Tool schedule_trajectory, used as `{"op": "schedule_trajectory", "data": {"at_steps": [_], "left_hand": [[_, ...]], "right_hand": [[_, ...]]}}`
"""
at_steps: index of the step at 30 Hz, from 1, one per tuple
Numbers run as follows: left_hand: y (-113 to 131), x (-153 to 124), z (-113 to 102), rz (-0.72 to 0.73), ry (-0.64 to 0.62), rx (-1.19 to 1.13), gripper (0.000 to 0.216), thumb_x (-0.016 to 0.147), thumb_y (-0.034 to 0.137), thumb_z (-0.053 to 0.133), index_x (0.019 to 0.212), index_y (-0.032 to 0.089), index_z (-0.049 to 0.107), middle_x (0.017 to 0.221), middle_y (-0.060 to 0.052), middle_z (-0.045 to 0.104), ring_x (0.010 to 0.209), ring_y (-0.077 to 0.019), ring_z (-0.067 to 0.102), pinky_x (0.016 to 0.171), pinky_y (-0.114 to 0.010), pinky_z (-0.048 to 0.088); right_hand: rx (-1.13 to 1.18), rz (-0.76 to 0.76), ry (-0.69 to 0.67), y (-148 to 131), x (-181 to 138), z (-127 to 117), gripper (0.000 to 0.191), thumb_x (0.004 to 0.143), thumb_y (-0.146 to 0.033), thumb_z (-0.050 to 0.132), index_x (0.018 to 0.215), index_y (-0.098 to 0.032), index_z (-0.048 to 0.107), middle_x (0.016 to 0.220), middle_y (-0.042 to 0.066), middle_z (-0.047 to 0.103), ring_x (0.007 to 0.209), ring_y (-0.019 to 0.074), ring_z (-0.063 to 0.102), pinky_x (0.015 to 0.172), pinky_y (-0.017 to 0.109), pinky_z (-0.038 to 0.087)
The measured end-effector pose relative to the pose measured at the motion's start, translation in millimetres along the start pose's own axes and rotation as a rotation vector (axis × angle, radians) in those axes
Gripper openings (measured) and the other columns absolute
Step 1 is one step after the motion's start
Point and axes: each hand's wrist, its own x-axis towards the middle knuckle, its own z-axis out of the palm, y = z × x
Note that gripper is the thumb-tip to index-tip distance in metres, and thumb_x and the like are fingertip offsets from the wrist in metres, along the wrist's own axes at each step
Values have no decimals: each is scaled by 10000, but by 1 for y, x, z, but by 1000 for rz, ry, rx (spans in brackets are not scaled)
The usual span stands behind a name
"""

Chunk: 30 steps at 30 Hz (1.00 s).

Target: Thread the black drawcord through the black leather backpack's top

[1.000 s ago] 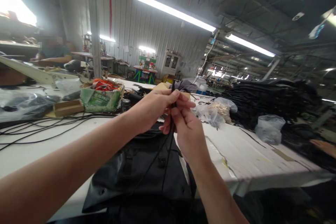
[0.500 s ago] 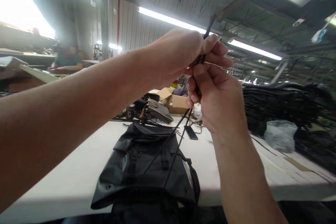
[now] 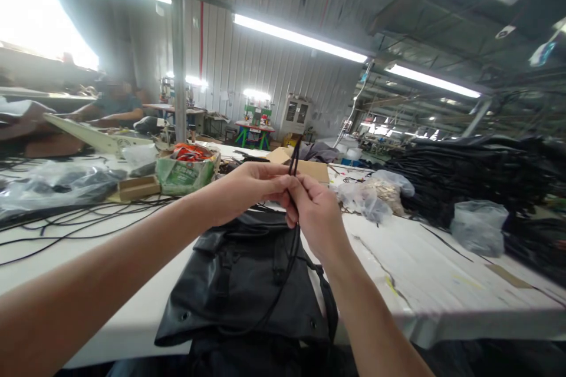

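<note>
My left hand and my right hand meet above the white table, both pinched on a thin black cord. The cord's ends stick up above my fingers. Below them the cord hangs slack in a loop down to a black bag lying flat at the table's near edge.
Loose black cords trail across the left of the table beside a green carton of orange pieces. Clear plastic bags and a tall stack of black material lie to the right. A person sits far left.
My hands have come down from in front of my face to just above the bag, still pinching the cord. The cord now hangs slack instead of pulled straight.
</note>
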Motion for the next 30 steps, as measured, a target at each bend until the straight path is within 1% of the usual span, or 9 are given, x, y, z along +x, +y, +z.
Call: {"op": "schedule_trajectory", "data": {"at_steps": [2, 4, 6, 9, 11, 17, 22, 26, 30], "left_hand": [[-14, -6, -7, -52, 104, -47, 367, 981, 450, 842, 1229, 183, 808, 936, -73, 796, 869, -205, 772, 927, -342, 633], [-20, -9, -10, -65, 178, -52, 356, 948, 462, 879, 1167, 185, 835, 939, -65, 792, 844, -179, 753, 894, -303, 632], [-19, -9, -11, -44, 169, -55, 342, 956, 492, 866, 1061, 167, 844, 909, -68, 777, 800, -174, 739, 842, -294, 633], [-6, -2, -10, 14, 158, -48, 342, 951, 499, 868, 949, 158, 842, 825, -61, 754, 727, -167, 713, 769, -287, 625], [7, 5, -9, 43, 197, -19, 283, 935, 447, 885, 915, 167, 850, 823, -61, 764, 693, -151, 686, 733, -276, 614], [57, 29, -2, 109, 316, 114, 174, 1000, 274, 781, 895, 171, 874, 860, -93, 789, 754, -182, 717, 785, -338, 632], [88, 40, 8, 189, 346, 178, 220, 1031, 175, 732, 848, 125, 844, 748, -62, 733, 648, -137, 659, 746, -313, 595], [97, 39, 15, 171, 370, 191, 218, 1034, 123, 717, 854, 81, 832, 732, -78, 726, 626, -135, 646, 704, -292, 564], [84, 31, 16, 174, 345, 179, 230, 1040, 179, 727, 853, 113, 844, 787, -83, 739, 689, -145, 654, 735, -287, 573]], "right_hand": [[-29, 20, -19, 6, -3, 4, 402, 1065, -546, 703, 853, -207, 660, 586, -65, 561, 432, 92, 484, 400, 194, 428], [-48, 22, -28, 7, -5, 8, 424, 1074, -560, 686, 843, -206, 653, 549, -72, 533, 425, 95, 489, 405, 190, 423], [-59, 10, -23, 5, -4, 11, 467, 1062, -605, 693, 828, -204, 647, 545, -69, 540, 427, 94, 496, 409, 189, 424], [-87, -36, 1, -2, 3, 13, 517, 1039, -664, 707, 818, -199, 655, 551, -62, 555, 430, 93, 507, 411, 193, 427], [-86, -87, 14, -8, 12, 13, 524, 1038, -664, 711, 807, -197, 658, 557, -56, 564, 429, 93, 511, 408, 201, 415], [77, -195, 19, -38, 43, 13, 520, 971, -669, 808, 805, -204, 646, 606, -59, 540, 441, 63, 394, 378, 194, 318], [73, -259, 41, -65, 55, 13, 501, 954, -639, 846, 799, -204, 652, 644, -49, 566, 460, 58, 396, 385, 192, 329], [78, -280, 43, -71, 55, 10, 469, 951, -602, 864, 807, -197, 676, 667, -38, 598, 470, 61, 416, 386, 194, 338], [41, -263, 31, -60, 48, 7, 473, 989, -610, 816, 802, -200, 675, 628, -40, 585, 450, 66, 412, 384, 202, 321]]}}
